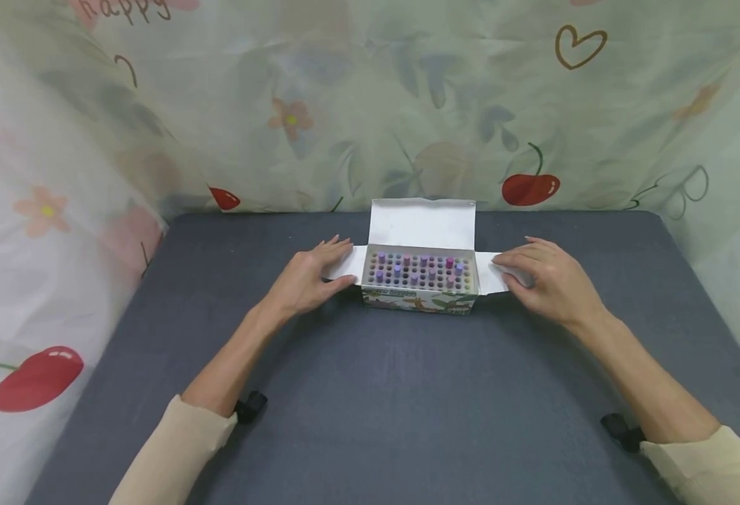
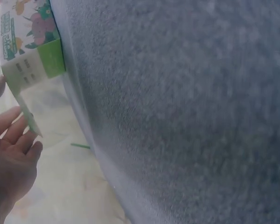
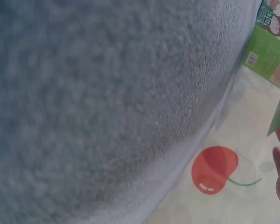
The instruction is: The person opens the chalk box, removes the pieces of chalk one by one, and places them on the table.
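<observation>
A small cardboard box (image 1: 419, 301) printed with animals and leaves stands at the table's far side, its white lid (image 1: 421, 223) tipped up and back. Inside, several purple and pink capped sticks, like markers, stand in a holder full of round holes (image 1: 405, 283). My left hand (image 1: 309, 277) touches the white left side flap (image 1: 356, 261), thumb by the box's front corner and fingers loosely extended. On the other side, my right hand (image 1: 549, 280) rests its loosely bent fingers on the right side flap (image 1: 489, 270). Only part of each hand shows in the wrist views.
The box stands on a dark grey table (image 1: 370, 407). Behind it and at both sides hangs a pale curtain (image 1: 344, 84) printed with cherries and flowers. A black band (image 1: 252, 407) is on the left wrist, another black band (image 1: 623, 433) on the right.
</observation>
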Tool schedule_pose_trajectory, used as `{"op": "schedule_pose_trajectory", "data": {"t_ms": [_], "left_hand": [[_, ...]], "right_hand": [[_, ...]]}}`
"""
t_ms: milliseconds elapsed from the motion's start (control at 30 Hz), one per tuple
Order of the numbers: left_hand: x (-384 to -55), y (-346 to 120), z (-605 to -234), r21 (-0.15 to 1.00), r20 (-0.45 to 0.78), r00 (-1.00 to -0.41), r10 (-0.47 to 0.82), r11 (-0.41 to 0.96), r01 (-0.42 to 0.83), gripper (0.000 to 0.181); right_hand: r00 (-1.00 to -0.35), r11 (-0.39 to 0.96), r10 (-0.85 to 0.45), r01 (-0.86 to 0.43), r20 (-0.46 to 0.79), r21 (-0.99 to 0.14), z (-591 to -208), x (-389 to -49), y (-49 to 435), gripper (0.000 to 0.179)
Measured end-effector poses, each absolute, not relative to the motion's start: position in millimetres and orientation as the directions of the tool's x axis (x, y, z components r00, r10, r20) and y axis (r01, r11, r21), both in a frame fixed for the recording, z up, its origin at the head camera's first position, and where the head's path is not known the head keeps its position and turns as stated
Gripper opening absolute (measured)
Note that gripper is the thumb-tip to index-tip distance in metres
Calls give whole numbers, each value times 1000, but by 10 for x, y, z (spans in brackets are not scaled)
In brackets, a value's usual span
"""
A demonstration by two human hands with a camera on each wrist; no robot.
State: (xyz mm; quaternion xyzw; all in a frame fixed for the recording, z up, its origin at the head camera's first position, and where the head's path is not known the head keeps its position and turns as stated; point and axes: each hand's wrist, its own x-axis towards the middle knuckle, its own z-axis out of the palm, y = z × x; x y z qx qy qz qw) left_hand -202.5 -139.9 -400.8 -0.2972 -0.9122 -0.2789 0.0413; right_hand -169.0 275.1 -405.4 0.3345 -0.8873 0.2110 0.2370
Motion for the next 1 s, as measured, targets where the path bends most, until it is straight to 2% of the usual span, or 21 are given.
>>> {"op": "schedule_pose_trajectory", "data": {"t_ms": [267, 433, 600, 800, 1000], "left_hand": [[-2020, -1328, -4067, 617, 157, -856, 493, 627, 475, 59], [-2021, -1270, -4098, 656, 164, -854, 495, 591, 469, 57], [-2021, -1244, -4091, 657, 169, -853, 494, 589, 471, 61], [-2037, -1231, -4058, 625, 187, -851, 492, 609, 489, 65], [-2059, -1203, -4058, 648, 165, -856, 490, 600, 469, 69]], "right_hand": [[-784, 713, -405, -593, 471, -374, -4111, -1627, 2679, 34], [-837, 706, -365, -534, 407, -466, -4122, -1612, 2657, 34], [-870, 717, -325, -482, 371, -503, -4082, -1606, 2635, 31], [-876, 695, -303, -473, 376, -541, -4008, -1632, 2578, 28], [-898, 671, -285, -437, 337, -598, -3970, -1649, 2468, 25]]}}
